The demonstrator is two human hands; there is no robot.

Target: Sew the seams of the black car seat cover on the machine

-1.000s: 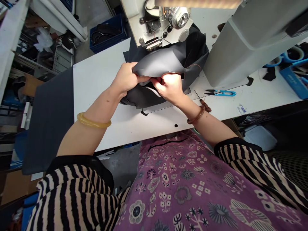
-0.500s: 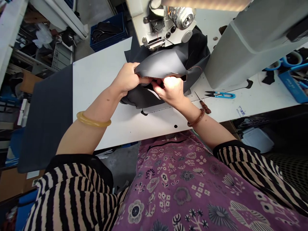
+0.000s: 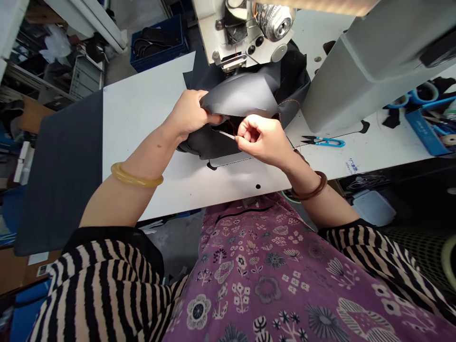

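Observation:
Dark grey leather-like material [image 3: 242, 95] is bunched on the white table under the sewing machine head [image 3: 245, 35]. My left hand [image 3: 190, 114] grips its left edge, thumb on top and fingers curled inside the opening. Close to the opening's right side, my right hand [image 3: 261, 137] is closed in a pinch by a pale edge [image 3: 226, 135] of the material; what lies between its fingertips is too small to tell. Orange thread [image 3: 232, 124] shows inside the dark opening. Blue-handled thread snips [image 3: 326, 142] lie to the right of my right hand.
The machine's grey column [image 3: 342, 85] stands at the right of the white table [image 3: 142, 142]. Beyond it is a blue tray [image 3: 420, 128] of tools. A dark board [image 3: 60, 171] adjoins the table on the left. A blue crate [image 3: 158, 45] with dark pieces sits behind.
My right hand has drawn out of the opening, moving right and slightly nearer to me, now in a pinch. My left hand keeps its grip on the material.

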